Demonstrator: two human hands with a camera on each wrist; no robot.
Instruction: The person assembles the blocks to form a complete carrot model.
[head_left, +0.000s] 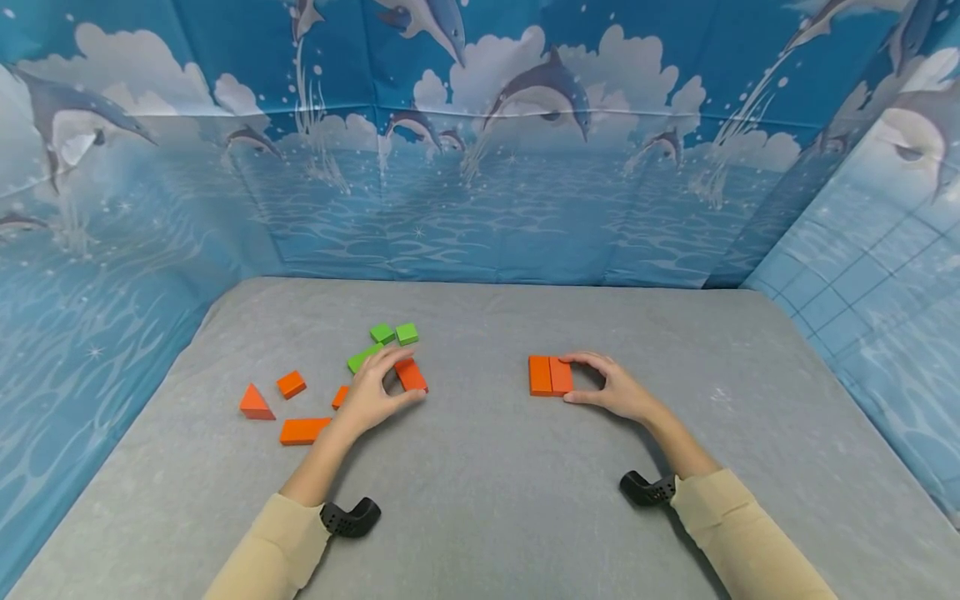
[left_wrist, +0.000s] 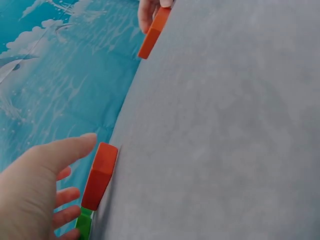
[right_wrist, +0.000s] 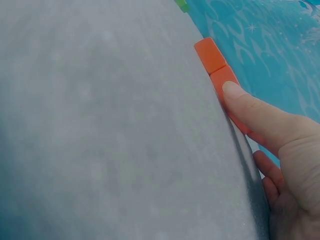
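Observation:
Two orange blocks lie side by side on the grey table, long sides touching: a left block (head_left: 539, 376) and a right block (head_left: 560, 377). My right hand (head_left: 617, 390) pinches the right one, index finger at its far end and thumb at its near end. In the right wrist view, the thumb (right_wrist: 240, 97) presses on that block. Around a separate red-orange block (head_left: 412, 375) curves my left hand (head_left: 369, 400). The left wrist view shows a gap between the left thumb (left_wrist: 75, 150) and this block (left_wrist: 101, 175); the other fingers are partly hidden.
Beyond the left hand lie a long green block (head_left: 363, 358) and two small green blocks (head_left: 382, 333). To its left are an orange triangular block (head_left: 256, 404), a small orange block (head_left: 291, 384), a long orange block (head_left: 303, 432) and a partly covered orange block (head_left: 340, 397). Dolphin-print curtain (head_left: 480, 208) surrounds the table.

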